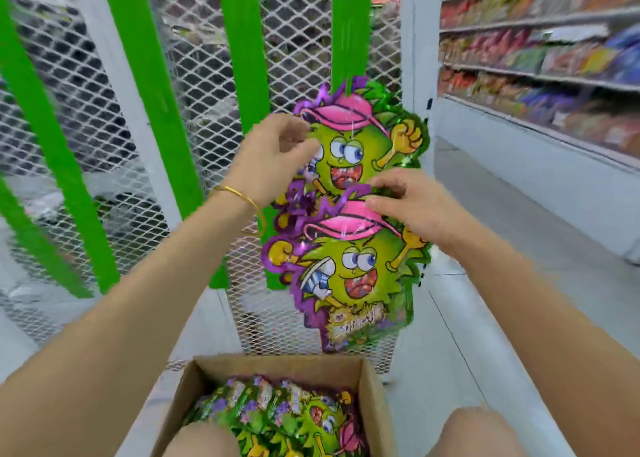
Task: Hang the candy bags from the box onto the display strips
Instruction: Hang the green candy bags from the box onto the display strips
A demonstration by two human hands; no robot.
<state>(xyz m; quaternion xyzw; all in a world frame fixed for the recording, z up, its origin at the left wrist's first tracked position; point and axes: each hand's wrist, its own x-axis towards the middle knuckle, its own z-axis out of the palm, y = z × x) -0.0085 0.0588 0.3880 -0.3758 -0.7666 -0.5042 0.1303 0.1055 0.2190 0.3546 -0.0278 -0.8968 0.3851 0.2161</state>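
My left hand [277, 155] pinches the edge of the upper candy bag [356, 145], shiny foil cut like a cartoon fruit, on the green strip [349, 30]. My right hand [412, 207] pinches the top of the lower bag [349, 269], above the cardboard box [377, 404].

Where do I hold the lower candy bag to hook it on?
Pinch the lower candy bag at the top edge of its pink cap, coming from the front right, where the right hand is. It hangs flat under the upper bag, and the left hand crowds the left side.
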